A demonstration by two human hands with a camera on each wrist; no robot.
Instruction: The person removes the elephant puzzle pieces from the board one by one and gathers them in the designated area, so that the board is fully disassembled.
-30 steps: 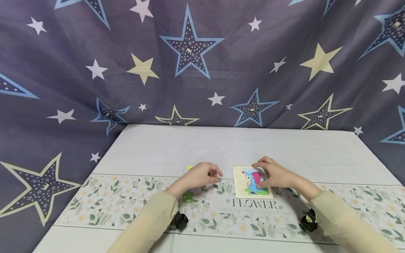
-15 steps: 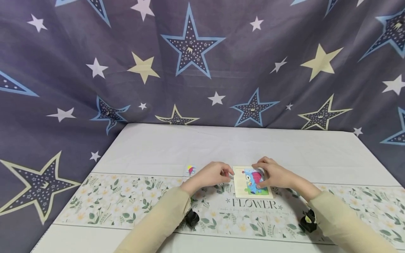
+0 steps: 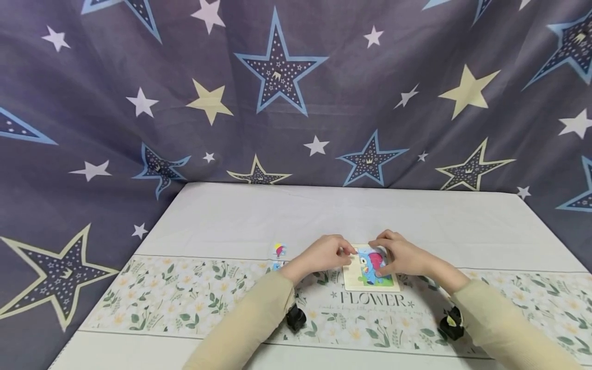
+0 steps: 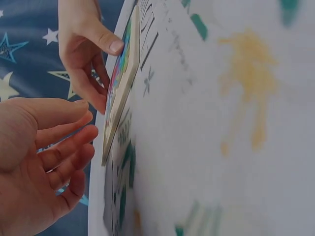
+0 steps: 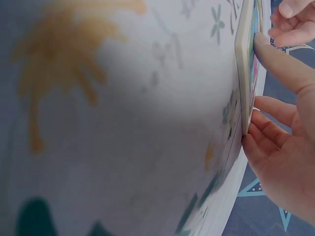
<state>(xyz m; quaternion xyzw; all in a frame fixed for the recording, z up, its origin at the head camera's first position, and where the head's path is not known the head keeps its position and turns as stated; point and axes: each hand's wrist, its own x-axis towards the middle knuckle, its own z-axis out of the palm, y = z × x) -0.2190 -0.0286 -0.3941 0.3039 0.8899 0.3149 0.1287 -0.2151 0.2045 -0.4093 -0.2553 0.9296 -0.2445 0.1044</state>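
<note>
A square wooden jigsaw puzzle [image 3: 350, 280] in a pale frame lies on the printed cloth, with blue, pink and green picture pieces in it and bare wood along its left side. My right hand [image 3: 407, 256] holds its right side: the thumb presses on the picture and the fingertips [image 5: 251, 140] are at the board's edge. My left hand [image 3: 324, 254] is at the upper left of the board, fingers loosely bent. In the left wrist view no piece shows between the left thumb and fingers [image 4: 81, 160]. The hands cover parts of the puzzle.
Two loose puzzle pieces lie left of the left hand: a yellow and red one [image 3: 279, 250] and a bluish one [image 3: 277, 265], partly behind the wrist. The white tablecloth [image 3: 259, 210] carries a floral band, and a star-printed curtain [image 3: 185, 128] hangs behind the table.
My left hand has moved right, from beside the loose pieces to the board's left edge, uncovering two pieces. A green piece seen earlier is now out of sight. The right hand stays put.
</note>
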